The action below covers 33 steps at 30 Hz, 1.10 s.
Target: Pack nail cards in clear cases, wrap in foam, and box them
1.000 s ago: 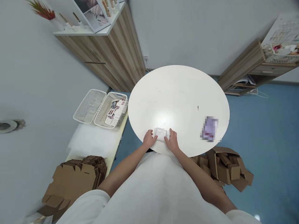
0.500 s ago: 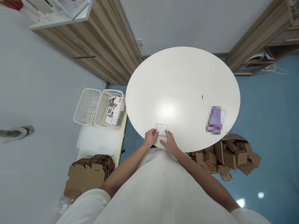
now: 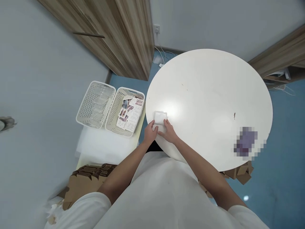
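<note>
Packet (image 3: 160,117), white, flat, is laid on round table (image 3: 209,89), near the edge by the body. Near left corner is gripped by left hand (image 3: 150,133), near right corner by right hand (image 3: 169,132). Cards (image 3: 133,114) are held in basket (image 3: 111,118), left. Purple item (image 3: 246,140), right, is pixelated.

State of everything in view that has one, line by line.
White packet, flat on the table
Left hand, bent fingers at packet
Right hand, likewise
Left basket, open, holding clear items
Right basket, open, holding printed cards
Cabinet, shut
Wall socket, plugged into
Cardboard blanks, flat, stacked
Floor boxes, partly hidden
Purple item, pixelated, state unclear
</note>
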### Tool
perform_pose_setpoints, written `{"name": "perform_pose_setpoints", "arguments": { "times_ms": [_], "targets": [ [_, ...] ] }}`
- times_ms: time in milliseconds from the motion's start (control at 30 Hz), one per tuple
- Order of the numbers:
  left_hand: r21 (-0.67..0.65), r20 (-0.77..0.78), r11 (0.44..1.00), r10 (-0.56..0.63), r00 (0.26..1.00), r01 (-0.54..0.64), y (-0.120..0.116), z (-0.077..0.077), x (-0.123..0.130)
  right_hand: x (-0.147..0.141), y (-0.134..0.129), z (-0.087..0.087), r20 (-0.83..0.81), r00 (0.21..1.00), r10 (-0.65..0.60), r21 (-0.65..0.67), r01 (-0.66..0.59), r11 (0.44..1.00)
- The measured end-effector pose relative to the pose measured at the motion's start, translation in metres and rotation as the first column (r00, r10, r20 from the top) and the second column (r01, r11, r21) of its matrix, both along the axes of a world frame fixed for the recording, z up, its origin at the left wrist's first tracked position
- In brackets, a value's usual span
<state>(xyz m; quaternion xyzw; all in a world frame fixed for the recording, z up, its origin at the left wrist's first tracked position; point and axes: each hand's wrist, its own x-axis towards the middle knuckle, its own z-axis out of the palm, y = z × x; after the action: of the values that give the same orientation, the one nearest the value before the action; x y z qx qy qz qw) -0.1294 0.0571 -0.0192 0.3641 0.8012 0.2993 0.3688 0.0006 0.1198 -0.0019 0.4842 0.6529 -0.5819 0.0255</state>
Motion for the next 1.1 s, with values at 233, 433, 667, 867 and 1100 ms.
{"name": "perform_pose_setpoints", "arguments": {
  "times_ms": [233, 433, 667, 867, 1100],
  "targets": [
    [0.103, -0.008, 0.994, -0.039, 0.999, 0.040, 0.034, -0.007, -0.043, -0.051, 0.028, 0.003, 0.073, 0.997, -0.032, 0.015, 0.031, 0.999],
    [0.105, 0.029, 0.992, -0.079, 0.996, 0.076, 0.042, -0.005, -0.046, -0.060, 0.034, 0.009, 0.134, 0.991, -0.029, 0.027, 0.025, 0.999],
    [0.085, 0.105, 0.995, -0.067, 0.992, 0.058, 0.041, -0.007, -0.046, -0.056, 0.034, 0.004, 0.073, 0.997, -0.003, 0.065, -0.002, 0.998],
    [0.151, 0.255, 0.987, 0.008, 0.967, -0.048, 0.036, -0.017, -0.042, -0.039, 0.031, 0.009, -0.042, 0.991, -0.127, 0.033, 0.128, 0.991],
    [0.092, 0.317, 0.988, 0.086, 0.944, -0.121, -0.015, -0.014, 0.001, 0.013, -0.006, 0.031, -0.202, 0.960, -0.196, -0.054, 0.189, 0.980]
  ]
}}
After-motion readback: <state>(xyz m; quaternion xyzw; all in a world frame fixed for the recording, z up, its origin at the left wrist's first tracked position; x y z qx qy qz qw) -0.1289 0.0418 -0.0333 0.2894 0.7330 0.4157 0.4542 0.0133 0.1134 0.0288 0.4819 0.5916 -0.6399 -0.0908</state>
